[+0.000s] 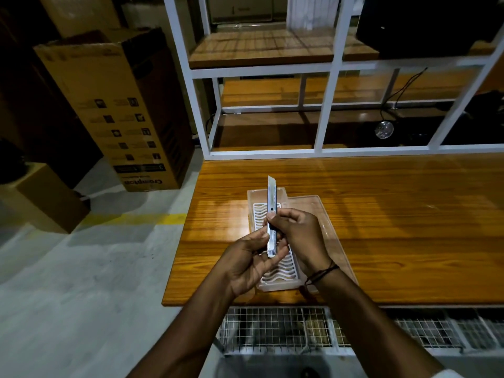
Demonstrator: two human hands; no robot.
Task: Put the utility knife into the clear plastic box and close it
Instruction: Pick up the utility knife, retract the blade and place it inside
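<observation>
**Head view: knife held above the open box**

Head view showed both hands raised over the clear plastic box, which lay open on the wooden table near its front left corner. The utility knife stood nearly upright above the box, clear of it, its blade end pointing away from the person. The left hand pinched the lower end of the knife between thumb and curled fingers. The right hand closed around the knife's middle, its fingertips pressed against the handle near a small dark dot. A dark thread bracelet circled the right wrist.

Inside the box sat a white insert with wavy ribs, partly hidden under the hands. The box's clear lid lay flat on the table just right of the box, touching it. Left of the box, off the table, a tall cardboard carton stood on the floor. Beyond the box rose a white metal frame with wooden shelves.
</observation>
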